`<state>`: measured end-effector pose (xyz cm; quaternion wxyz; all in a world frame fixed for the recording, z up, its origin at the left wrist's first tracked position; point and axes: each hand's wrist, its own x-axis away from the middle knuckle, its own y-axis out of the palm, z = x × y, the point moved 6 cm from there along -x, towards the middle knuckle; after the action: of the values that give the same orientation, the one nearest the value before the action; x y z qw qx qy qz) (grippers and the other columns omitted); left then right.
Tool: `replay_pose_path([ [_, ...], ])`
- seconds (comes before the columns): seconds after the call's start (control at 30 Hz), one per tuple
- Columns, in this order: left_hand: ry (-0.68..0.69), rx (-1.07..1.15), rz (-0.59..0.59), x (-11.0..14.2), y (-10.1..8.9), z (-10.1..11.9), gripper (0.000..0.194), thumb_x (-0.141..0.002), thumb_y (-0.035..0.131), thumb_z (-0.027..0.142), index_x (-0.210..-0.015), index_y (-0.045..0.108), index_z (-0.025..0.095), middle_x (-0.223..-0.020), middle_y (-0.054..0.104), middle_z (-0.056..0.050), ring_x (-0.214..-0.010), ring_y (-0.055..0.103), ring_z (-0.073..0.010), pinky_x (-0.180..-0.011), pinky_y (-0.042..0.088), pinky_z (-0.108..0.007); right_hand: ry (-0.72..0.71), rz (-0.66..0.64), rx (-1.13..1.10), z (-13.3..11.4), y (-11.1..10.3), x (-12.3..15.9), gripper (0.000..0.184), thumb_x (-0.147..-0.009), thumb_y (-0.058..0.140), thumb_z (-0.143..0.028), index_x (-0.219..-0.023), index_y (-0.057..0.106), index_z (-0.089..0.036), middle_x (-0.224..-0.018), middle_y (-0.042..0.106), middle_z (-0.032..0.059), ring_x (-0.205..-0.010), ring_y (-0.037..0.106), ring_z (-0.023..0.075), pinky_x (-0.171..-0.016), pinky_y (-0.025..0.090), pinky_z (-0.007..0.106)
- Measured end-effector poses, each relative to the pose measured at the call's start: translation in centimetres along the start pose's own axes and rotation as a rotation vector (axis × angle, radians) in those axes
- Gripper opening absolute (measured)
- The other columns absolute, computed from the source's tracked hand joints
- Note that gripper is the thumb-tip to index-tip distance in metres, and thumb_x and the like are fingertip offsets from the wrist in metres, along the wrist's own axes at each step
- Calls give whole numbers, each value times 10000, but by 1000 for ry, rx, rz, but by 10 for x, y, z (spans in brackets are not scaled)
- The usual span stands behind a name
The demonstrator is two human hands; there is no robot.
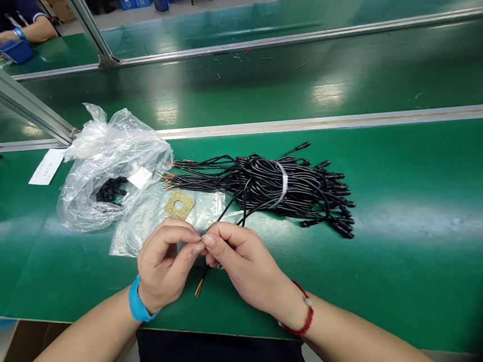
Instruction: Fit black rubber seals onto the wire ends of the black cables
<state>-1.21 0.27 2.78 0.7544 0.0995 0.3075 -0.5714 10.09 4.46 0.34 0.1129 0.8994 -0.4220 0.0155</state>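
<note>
Fingers [218, 248] of both hands meet tip to tip over the near part of the bench [363, 282]. Right hand [246, 266]: thumb and forefinger pinched together, other fingers curled beneath, closed on a black cable [226, 209]. Left hand [164, 261]: thumb and forefinger drawn nearly together, tips against those of the right; whether a strand is gripped between them cannot be told, too small and partly hidden.

Cable position: passes behind the right fingers from the far side; a second strand runs down just beside it. Directly below the joined fingertips, wire ends [199, 287] hang out toward the near edge, red and yellow visible.

Beyond the fingers and to their right: bundle [249, 184] of black cables, bound by a pale tie [284, 185]; connectors [342, 212] at its right end, bare coloured leads at its left. Just beyond the left fingers: yellow sponge [186, 207] with a central hole, lying on a flat clear bag [128, 241]. Farther out, left of the fingers: crumpled bag [74, 200] with black parts [111, 190] showing through; past it, white card [47, 167].
</note>
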Motion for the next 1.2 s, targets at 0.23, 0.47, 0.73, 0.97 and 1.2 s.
replay_pose_path([
  [0.23, 94, -24, 10, -2, 0, 3, 235, -741, 610, -20, -895, 639, 155, -749, 628, -10, -673, 592, -120, -577, 479, -258, -107, 102, 263, -6, -2, 3, 299, -921, 454, -301, -658, 520, -174, -605, 515, -39, -579, 483, 77, -563, 375, 207],
  [0.47, 104, -37, 13, -2, 0, 4, 219, -742, 602, -19, -875, 642, 150, -740, 628, -10, -665, 592, -118, -573, 472, -257, -196, 154, 404, -11, -3, 6, 276, -921, 456, -251, -658, 504, -180, -605, 495, -44, -571, 459, 76, -554, 354, 203],
  [0.73, -11, -55, 6, -2, 0, 0, 147, -772, 604, 43, -834, 620, 174, -718, 607, -1, -657, 570, -115, -573, 470, -244, -200, 137, 377, -11, -2, 5, 262, -917, 455, -236, -667, 510, -178, -623, 510, -41, -589, 473, 75, -569, 367, 201],
  [0.97, 7, -32, -40, 0, 3, 1, 128, -790, 584, 43, -834, 599, 163, -740, 586, -9, -688, 550, -112, -607, 461, -243, -61, 40, 127, -2, -1, 2, 309, -915, 461, -344, -663, 510, -171, -614, 509, -32, -588, 472, 81, -567, 391, 208],
  [1.2, -45, 46, -13, 4, 1, -4, 223, -774, 591, 20, -939, 607, 169, -777, 595, -21, -695, 580, -127, -607, 502, -258, 88, -40, -180, 6, 5, -1, 382, -830, 564, -507, -667, 518, -165, -594, 495, -35, -552, 450, 76, -549, 408, 209],
])
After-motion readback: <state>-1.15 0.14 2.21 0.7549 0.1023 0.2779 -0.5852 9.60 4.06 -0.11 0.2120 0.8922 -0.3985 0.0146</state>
